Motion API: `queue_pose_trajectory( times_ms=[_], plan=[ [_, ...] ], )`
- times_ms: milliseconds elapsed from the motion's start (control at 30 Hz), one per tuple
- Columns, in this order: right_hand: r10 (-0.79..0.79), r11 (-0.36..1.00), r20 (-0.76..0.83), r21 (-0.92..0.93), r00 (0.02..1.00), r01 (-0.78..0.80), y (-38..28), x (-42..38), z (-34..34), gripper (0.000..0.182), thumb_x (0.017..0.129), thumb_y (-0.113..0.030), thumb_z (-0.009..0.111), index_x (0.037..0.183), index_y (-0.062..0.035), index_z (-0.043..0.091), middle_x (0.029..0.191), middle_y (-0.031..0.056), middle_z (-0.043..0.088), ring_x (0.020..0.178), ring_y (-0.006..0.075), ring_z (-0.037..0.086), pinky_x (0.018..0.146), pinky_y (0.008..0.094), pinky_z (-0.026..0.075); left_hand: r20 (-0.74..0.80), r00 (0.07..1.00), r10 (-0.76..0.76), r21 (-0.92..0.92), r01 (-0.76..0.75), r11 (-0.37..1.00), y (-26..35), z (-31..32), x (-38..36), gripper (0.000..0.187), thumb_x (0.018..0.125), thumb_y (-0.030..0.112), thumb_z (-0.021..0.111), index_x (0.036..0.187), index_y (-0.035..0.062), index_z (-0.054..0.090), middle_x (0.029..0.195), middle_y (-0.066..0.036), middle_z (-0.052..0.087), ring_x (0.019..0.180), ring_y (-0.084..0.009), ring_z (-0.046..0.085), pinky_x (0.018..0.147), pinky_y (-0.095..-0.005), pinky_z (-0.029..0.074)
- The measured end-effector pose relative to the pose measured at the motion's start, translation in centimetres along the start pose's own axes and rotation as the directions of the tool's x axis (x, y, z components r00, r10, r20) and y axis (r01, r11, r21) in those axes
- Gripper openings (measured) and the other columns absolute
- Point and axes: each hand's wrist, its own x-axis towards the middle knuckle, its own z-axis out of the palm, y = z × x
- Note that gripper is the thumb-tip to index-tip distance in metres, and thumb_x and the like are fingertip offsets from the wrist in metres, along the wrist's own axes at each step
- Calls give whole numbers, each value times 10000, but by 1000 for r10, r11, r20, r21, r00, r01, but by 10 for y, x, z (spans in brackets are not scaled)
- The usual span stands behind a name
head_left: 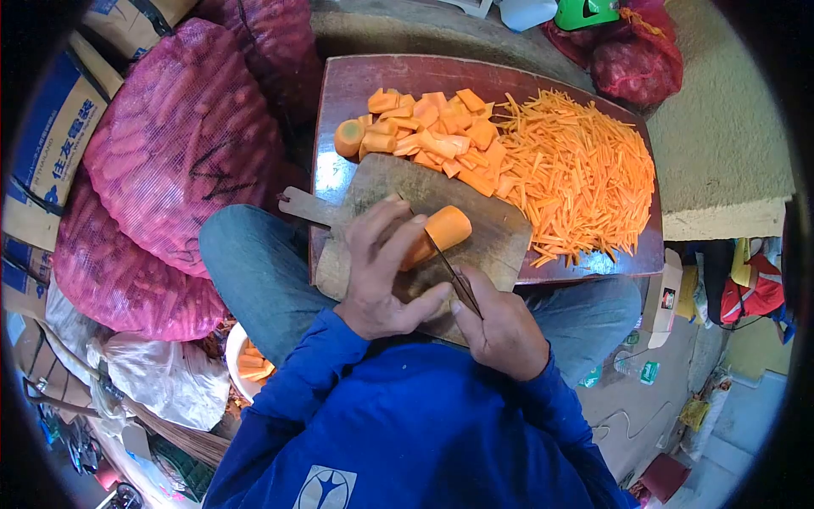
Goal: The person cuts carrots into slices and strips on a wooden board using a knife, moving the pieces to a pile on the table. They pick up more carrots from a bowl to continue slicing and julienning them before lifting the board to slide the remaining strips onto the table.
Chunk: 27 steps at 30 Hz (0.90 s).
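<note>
A peeled carrot piece [448,226] lies on the wooden cutting board [502,242], over the middle of my lap. My left hand [386,271] is closed on the carrot from the left, its fingers curled over it and hiding part of it. Gripped in my right hand [506,329] is a knife [462,287], its handle mostly covered by my fingers. The blade slants up and left and meets the side of the carrot near my left fingertips. Beyond the board sit a pile of carrot chunks [437,119] and a large heap of carrot strips [585,174].
The board rests on a low red-brown table [356,76]. Pink mesh sacks of carrots [182,144] stand at the left, beside a white bucket [240,360] with carrot pieces. A red mesh bag [636,68] lies on the floor at the back right.
</note>
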Motion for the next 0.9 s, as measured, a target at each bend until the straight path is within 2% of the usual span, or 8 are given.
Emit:
queue_pose_trajectory(
  times_ms=[33,133,333,567,667,733,767,900],
  plan=[
    [-4,1000,2,21,1000,4,1,1,0,455,1026,-249,626,1406,-44,480,859,301,718,802,505,718,712,581,554,76,997,5,73,-11,997,2,-1,5,825,788,441,857,1444,36,566,1497,-225,458,1433,-442,453,1199,-542,356],
    [-29,999,-5,25,1000,29,6,5,-1,424,1031,-248,620,1379,-49,482,843,307,706,795,516,708,692,597,545,69,998,13,37,-15,999,-9,7,4,866,816,535,842,1491,79,549,1499,-195,475,1462,-416,433,1217,-553,281],
    [-17,999,40,-32,999,19,-2,20,0,355,1039,-263,609,1286,-45,478,811,311,690,746,531,682,667,640,511,49,999,8,85,-12,996,-25,7,-1,849,882,608,757,1501,71,533,1527,-215,456,1473,-420,431,1245,-566,243],
    [-28,999,58,23,998,26,2,36,-2,334,1035,-274,609,1229,-36,477,802,327,677,745,544,668,672,646,506,50,998,-39,85,34,996,-34,11,0,867,893,617,738,1510,52,511,1547,-234,441,1486,-432,406,1247,-579,245],
    [-11,1000,69,-15,998,12,6,46,3,340,1034,-285,601,1207,-23,471,795,334,672,753,560,658,685,659,498,49,997,-52,82,48,995,-36,13,-3,849,927,585,714,1531,37,477,1570,-253,419,1494,-446,386,1253,-597,229],
    [-30,999,57,-33,998,32,16,61,13,351,1035,-296,592,1194,-10,464,786,338,669,757,572,651,695,672,487,142,977,-156,161,133,978,-42,15,-3,823,954,533,700,1550,26,443,1581,-266,404,1499,-456,371,1257,-616,214],
    [-39,999,51,-36,998,41,16,62,11,351,1035,-296,592,1194,-10,464,786,338,669,757,572,651,695,672,487,155,979,-130,170,103,980,-41,13,-4,808,959,479,710,1559,17,426,1579,-269,401,1505,-457,361,1258,-632,202],
    [28,997,109,-76,994,-20,13,59,11,369,1034,-289,592,1225,-2,461,793,349,667,756,576,649,695,676,481,172,970,-170,123,151,981,-37,8,-4,831,934,432,749,1571,16,415,1590,-258,392,1526,-453,337,1266,-636,184]
  ],
)
